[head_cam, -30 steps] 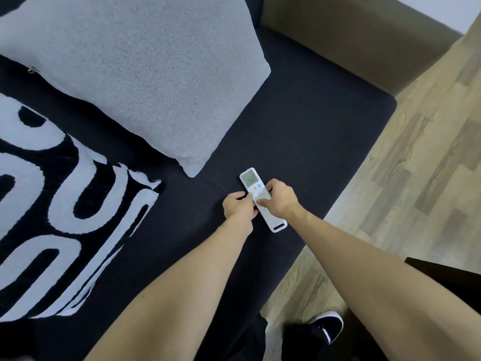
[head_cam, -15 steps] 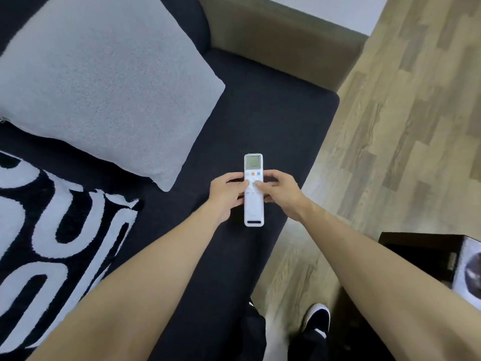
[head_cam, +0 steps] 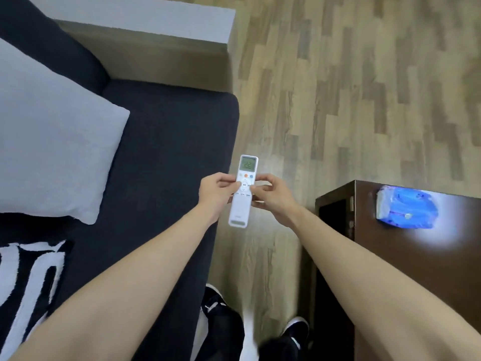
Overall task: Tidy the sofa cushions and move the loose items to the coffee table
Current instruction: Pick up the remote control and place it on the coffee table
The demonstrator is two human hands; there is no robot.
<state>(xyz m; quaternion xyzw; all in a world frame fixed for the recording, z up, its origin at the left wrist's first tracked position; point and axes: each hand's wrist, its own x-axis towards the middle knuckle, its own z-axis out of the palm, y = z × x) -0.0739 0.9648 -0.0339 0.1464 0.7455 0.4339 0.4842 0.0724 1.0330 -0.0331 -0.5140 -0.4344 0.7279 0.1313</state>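
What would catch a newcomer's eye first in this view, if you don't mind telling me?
First, the white remote control held at centre frame, off the sofa edge over the wood floor, pinched between the left hand and right hand, its screen lit. Next, the glaring blue plastic packet lying on the dark brown coffee table at right. On the dark sofa at left lies a large grey cushion.

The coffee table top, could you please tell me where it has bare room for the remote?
The remote is held by the left hand and right hand. On the dark wooden coffee table, the strip between the near-left edge and the blue packet is bare, as is the surface nearer you. The far-right part by the packet is taken.
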